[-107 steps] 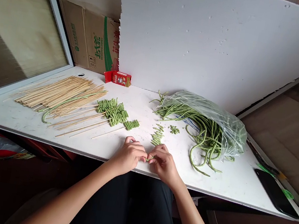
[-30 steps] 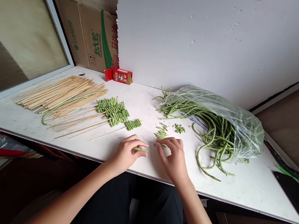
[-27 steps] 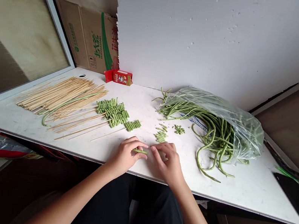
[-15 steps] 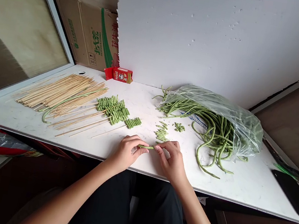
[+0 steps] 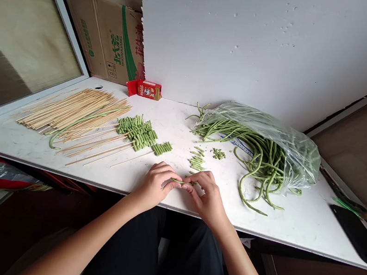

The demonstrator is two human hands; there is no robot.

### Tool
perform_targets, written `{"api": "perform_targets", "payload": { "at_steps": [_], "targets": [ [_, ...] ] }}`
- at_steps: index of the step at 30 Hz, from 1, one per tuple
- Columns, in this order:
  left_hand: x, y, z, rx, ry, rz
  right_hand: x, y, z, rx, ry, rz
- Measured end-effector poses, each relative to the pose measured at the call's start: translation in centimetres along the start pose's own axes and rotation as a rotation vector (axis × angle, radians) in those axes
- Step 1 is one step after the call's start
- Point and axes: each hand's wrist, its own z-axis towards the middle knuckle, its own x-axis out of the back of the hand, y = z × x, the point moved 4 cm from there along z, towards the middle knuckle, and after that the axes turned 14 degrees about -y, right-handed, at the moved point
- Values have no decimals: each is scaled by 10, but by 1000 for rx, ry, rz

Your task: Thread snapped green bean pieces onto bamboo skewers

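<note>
Near the table's front edge, my left hand [image 5: 157, 182] and my right hand [image 5: 207, 193] pinch one short length of green bean [image 5: 178, 181] between them, fingertips nearly meeting. Just beyond my right hand lies a row of cut bean pieces [image 5: 197, 161], with a little heap of bean tips [image 5: 218, 153] beside it. To the left, bean pieces threaded on skewers [image 5: 141, 135] lie side by side, and one shorter skewered row [image 5: 162, 148] is apart from them. Long whole beans [image 5: 262, 169] spill from a clear plastic bag [image 5: 294, 151] on the right.
Bare bamboo skewers [image 5: 71, 111] are piled at the left, with a long bean across them. A red box [image 5: 148, 89] stands by the wall near a cardboard carton [image 5: 108, 40]. At the far right lies a black phone-like slab [image 5: 357, 234] on the white table [image 5: 295, 226].
My right hand has slid left along the bean, so its fingertips now sit close to my left hand's. The whole view has shifted slightly.
</note>
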Motion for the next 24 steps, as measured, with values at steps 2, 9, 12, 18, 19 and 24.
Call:
{"api": "perform_targets", "payload": {
  "at_steps": [2, 9, 12, 18, 19, 24],
  "targets": [
    [-3, 0, -1, -3, -30, 55, -1, -1, 1, 2, 2, -18],
    [-7, 6, -2, -48, -104, 114, -7, -5, 1, 46, -45, -5],
    [-7, 7, -2, -62, -136, 102, -6, -5, 1, 61, -77, 13],
    [-7, 7, -3, -68, -181, 77, -4, -1, 0, 74, -150, 45],
    [-7, 8, -3, -73, -187, 66, -4, 0, 0, 77, -160, 49],
    [-8, 9, -3, -86, -229, 16, -4, 2, -2, 71, -212, 93]
  ]
}}
